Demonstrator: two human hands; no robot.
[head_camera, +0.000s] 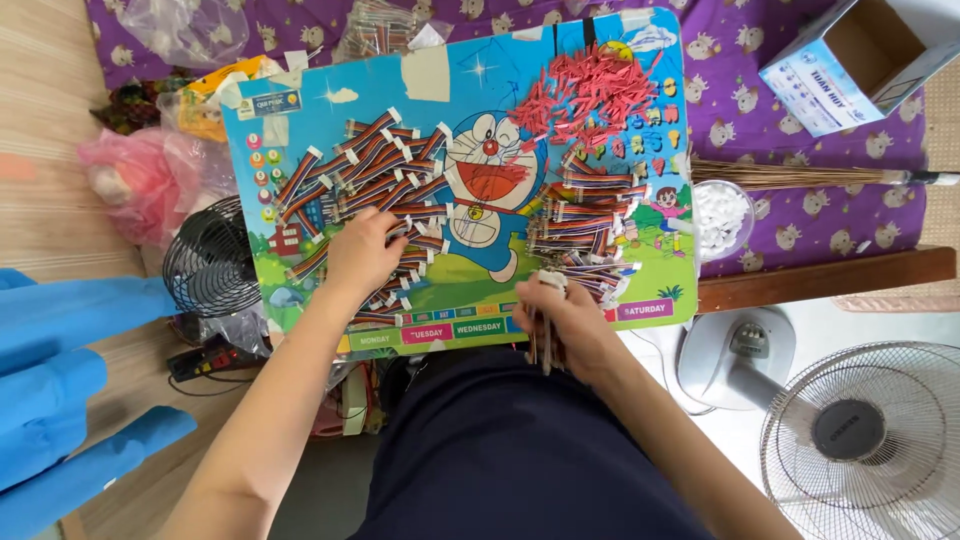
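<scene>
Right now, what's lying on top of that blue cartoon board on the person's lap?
On the board: striped ribbon cables, a red connector pile, another cable bunch. The left hand covers some cables; what lies beneath it can't be seen.

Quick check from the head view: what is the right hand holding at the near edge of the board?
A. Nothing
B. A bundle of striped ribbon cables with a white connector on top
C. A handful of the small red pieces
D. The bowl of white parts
B: the right hand grips a bundle of cables capped by a white connector, at the board edge.
</scene>
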